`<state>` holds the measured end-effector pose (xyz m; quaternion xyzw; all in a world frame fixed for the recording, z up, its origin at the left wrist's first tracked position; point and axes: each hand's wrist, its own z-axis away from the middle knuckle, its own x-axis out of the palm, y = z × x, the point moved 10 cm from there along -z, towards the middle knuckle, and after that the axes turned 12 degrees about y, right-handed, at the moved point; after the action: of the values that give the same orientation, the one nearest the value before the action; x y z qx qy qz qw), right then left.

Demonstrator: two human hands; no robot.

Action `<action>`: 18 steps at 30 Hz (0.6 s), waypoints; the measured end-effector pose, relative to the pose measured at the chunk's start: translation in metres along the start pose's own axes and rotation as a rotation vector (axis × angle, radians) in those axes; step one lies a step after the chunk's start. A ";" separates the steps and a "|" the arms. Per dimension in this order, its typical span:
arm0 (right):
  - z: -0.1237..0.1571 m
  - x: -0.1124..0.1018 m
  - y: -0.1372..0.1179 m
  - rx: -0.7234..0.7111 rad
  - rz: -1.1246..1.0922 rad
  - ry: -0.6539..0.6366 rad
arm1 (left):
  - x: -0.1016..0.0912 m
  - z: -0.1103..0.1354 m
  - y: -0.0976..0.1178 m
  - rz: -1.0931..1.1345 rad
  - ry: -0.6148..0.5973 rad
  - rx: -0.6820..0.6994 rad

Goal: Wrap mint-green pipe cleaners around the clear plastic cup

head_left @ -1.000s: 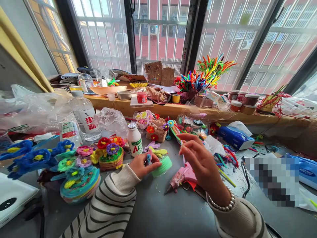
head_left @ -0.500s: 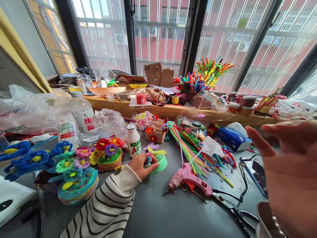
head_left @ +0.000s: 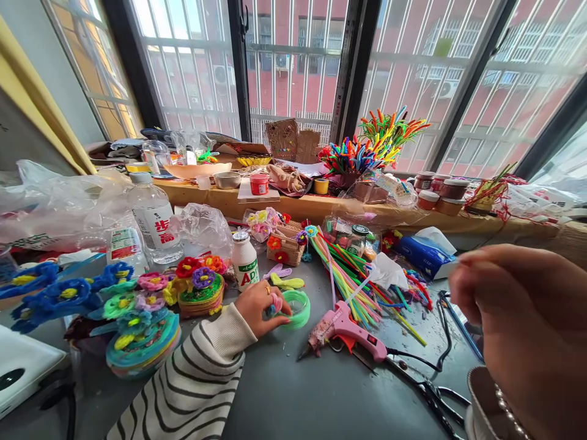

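My left hand (head_left: 257,307) rests on the grey table, closed on a small pink and blue pipe-cleaner flower (head_left: 274,302) that it presses against a green coiled ring (head_left: 298,307). My right hand (head_left: 523,330) is raised close to the camera at the right, its fingers curled and the tips pinched together; whatever they hold is too small to make out. A pink glue gun (head_left: 346,327) lies on the table between the two hands. Behind it lies a bundle of coloured pipe cleaners (head_left: 348,275).
Stacks of flower-topped coils (head_left: 142,342) sit left, with a white AD bottle (head_left: 244,261) and a water bottle (head_left: 155,217). A small basket (head_left: 283,245), a blue tissue pack (head_left: 424,255) and scissors (head_left: 431,391) lie around. The window ledge (head_left: 321,205) holds jars and upright pipe cleaners.
My right hand left the spot above the glue gun, swung right and toward the camera, and its spread fingers closed into a pinch. My left hand tipped the green ring up.
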<state>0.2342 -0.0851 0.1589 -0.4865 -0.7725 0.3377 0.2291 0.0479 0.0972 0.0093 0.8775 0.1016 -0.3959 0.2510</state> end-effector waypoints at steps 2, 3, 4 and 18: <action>-0.001 0.000 0.003 0.018 0.087 -0.007 | 0.001 0.002 -0.004 -0.033 -0.019 0.002; -0.002 0.001 0.003 0.009 0.114 -0.022 | 0.002 0.003 -0.006 -0.043 -0.028 0.000; -0.003 0.003 0.004 -0.006 0.120 -0.051 | 0.002 0.004 -0.008 -0.045 -0.034 -0.001; 0.019 0.076 0.026 -0.012 -0.095 -0.466 | -0.045 0.000 0.006 0.296 0.299 -0.089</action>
<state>0.2050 -0.0141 0.1285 -0.3599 -0.8286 0.4250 0.0571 0.0201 0.0925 0.0449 0.9198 0.0253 -0.2151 0.3271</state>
